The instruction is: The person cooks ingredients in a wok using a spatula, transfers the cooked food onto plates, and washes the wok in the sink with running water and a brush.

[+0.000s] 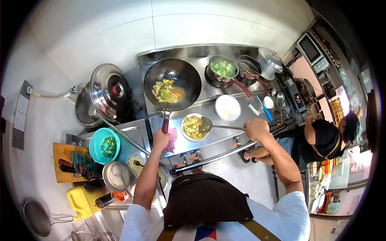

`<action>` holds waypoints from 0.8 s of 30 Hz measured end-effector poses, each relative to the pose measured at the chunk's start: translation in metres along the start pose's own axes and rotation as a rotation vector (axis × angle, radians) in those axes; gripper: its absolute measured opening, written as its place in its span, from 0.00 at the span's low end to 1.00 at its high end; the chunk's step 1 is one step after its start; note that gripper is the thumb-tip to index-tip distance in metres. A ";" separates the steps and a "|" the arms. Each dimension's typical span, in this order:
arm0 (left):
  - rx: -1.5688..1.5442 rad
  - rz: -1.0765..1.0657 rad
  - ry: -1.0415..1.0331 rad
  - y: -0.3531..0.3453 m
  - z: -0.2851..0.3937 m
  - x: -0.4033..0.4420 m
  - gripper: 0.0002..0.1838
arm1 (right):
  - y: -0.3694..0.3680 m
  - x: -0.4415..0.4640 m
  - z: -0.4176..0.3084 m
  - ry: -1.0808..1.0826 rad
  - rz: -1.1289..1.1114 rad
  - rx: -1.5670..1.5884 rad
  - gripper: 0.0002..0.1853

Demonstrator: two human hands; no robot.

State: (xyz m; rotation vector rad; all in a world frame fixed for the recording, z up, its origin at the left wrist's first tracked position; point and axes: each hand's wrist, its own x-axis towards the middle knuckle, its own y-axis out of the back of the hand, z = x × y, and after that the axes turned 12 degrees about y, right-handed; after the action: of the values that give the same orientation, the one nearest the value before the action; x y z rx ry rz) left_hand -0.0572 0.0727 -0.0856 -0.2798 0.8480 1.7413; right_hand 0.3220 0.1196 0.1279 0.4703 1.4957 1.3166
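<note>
Stainless-steel tabletop (205, 100) runs below a pale tiled wall (197, 26); clock positions are read from the middle of the view. Wok (189, 72): located at 11 o'clock, dark inside, with cooked food (167, 92) and a little brown liquid gathered in its lower part. Left hand (161, 141): closed around the wok's handle, just beside a pink cloth (172, 138). Right hand (257, 130): located toward 3 o'clock, closed around the handle of a metal turner (205, 125), whose blade points to 9 o'clock. Food bowl (194, 138): located near the centre, filled with similar yellow-green pieces; the turner blade overlaps its 3 o'clock side, and contact with the food cannot be confirmed. White bowl (228, 108): located between 1 and 2 o'clock, apart from the food bowl, with pale contents. Saucepan (223, 68): located at 1 o'clock, holding green vegetables; a second dark pan (249, 69) and a lidded pot (270, 62) follow toward 2 o'clock. Large metal lid (110, 92): located at 10 o'clock. Teal bowl (105, 146): located between 8 and 9 o'clock, containing leafy greens. Wooden board (62, 150) and yellow container (82, 201): located toward 8 o'clock. Co-worker (325, 138): located at 3 o'clock, dark top, well apart from both hands
</note>
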 end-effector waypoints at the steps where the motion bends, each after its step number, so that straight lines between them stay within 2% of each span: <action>1: -0.005 0.000 -0.003 0.000 0.002 -0.003 0.08 | 0.004 -0.007 -0.005 -0.003 0.010 -0.031 0.11; 5: -0.013 -0.013 -0.024 0.000 0.001 -0.002 0.07 | -0.027 -0.025 -0.010 -0.071 0.068 -0.092 0.12; 6: -0.014 -0.018 -0.032 -0.001 -0.001 0.001 0.07 | -0.024 -0.035 -0.014 -0.049 0.036 -0.084 0.17; 9: -0.012 0.008 -0.057 -0.005 -0.008 0.008 0.07 | -0.047 -0.048 0.007 -0.139 0.081 0.082 0.19; 10: -0.005 -0.006 -0.040 -0.003 -0.005 0.006 0.07 | -0.048 -0.055 0.012 -0.176 0.129 0.167 0.17; 13: 0.029 -0.019 -0.040 -0.004 -0.004 0.004 0.09 | -0.062 -0.070 0.052 -0.068 0.225 0.590 0.16; 16: 0.092 0.048 -0.094 -0.007 -0.018 0.007 0.12 | -0.059 -0.066 0.075 -0.265 0.195 1.047 0.17; 17: 0.122 0.072 -0.090 -0.010 -0.021 0.006 0.13 | -0.051 -0.061 0.081 -0.238 0.208 1.110 0.17; 19: 0.126 0.062 -0.062 -0.012 -0.014 -0.003 0.14 | -0.032 -0.036 0.085 -0.177 0.245 1.005 0.17; 21: 0.094 -0.001 0.063 -0.009 0.002 -0.024 0.14 | 0.002 0.000 0.081 0.000 0.301 0.658 0.17; 23: 0.154 0.082 -0.055 -0.018 -0.012 -0.015 0.12 | 0.026 0.047 0.078 0.117 0.368 0.348 0.16; 24: 0.184 0.126 -0.112 -0.020 -0.017 -0.012 0.11 | 0.049 0.062 0.067 0.111 0.323 0.262 0.15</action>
State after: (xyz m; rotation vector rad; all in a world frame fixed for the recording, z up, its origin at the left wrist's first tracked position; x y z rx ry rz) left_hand -0.0389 0.0546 -0.0989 -0.0066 0.9533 1.7632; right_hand 0.3400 0.2183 0.1543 0.8483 1.7479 1.4162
